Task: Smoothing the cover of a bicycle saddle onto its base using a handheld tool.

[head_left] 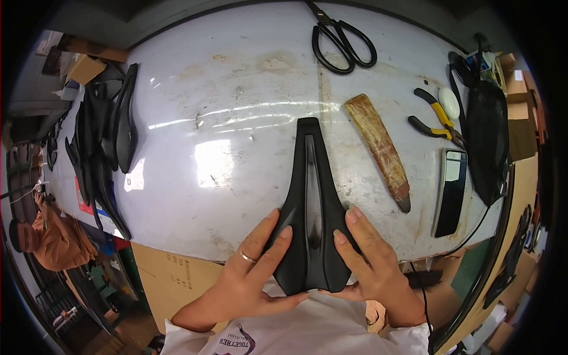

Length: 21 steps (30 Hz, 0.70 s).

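Observation:
A black bicycle saddle [314, 260] with a long central slot lies between my hands, its narrow nose pointing away over the white table. My left hand [251, 272] grips the wide rear part from the left, fingers on top and thumb under the back edge. From the right, my right hand [370, 260] holds the same part in a like way. Beyond the nose, to the right, lies a worn tool wrapped in brownish tape [377, 148], with a dark tip.
Large black-handled scissors [343, 44] lie at the far side. On the right are yellow-black pliers [438, 118], a white oval object [449, 103], a phone [451, 192] and a black pouch [488, 142]. Black saddle covers [100, 136] are piled left. Another person [56, 236] sits far left.

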Motion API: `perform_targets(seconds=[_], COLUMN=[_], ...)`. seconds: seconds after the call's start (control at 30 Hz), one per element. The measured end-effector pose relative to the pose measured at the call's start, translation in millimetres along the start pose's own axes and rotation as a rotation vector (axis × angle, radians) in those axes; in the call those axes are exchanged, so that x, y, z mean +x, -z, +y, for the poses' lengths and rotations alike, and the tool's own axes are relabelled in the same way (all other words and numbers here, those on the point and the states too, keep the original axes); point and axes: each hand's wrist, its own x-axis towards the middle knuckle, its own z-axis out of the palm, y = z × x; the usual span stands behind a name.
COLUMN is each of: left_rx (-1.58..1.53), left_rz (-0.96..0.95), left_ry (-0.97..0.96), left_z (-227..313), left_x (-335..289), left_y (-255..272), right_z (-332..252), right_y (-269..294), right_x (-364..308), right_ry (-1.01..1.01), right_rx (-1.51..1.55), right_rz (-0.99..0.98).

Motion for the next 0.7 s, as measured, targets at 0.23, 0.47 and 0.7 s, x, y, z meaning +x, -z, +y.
perform_targets(seconds=[0.23,0.47,0.7], left_rx=[0.187,0.378,0.25], left_rz=[-0.022,-0.1,-0.029], left_ry=[-0.115,-0.193,-0.167], left_z=[-6.1,-7.9,-5.1], left_x=[4.0,4.9,15.7], left_y=[-6.6,-5.1,3.5], right_z=[2.5,-2.1,-7.2], right_y=[-3.2,-3.8,-1.3], right_x=[-2.5,-2.2,2.1], right_ry=[0.001,0.009,-0.032], right_rx=[-0.015,-0.078,-0.07], right_rz=[0.007,-0.013,0.022])
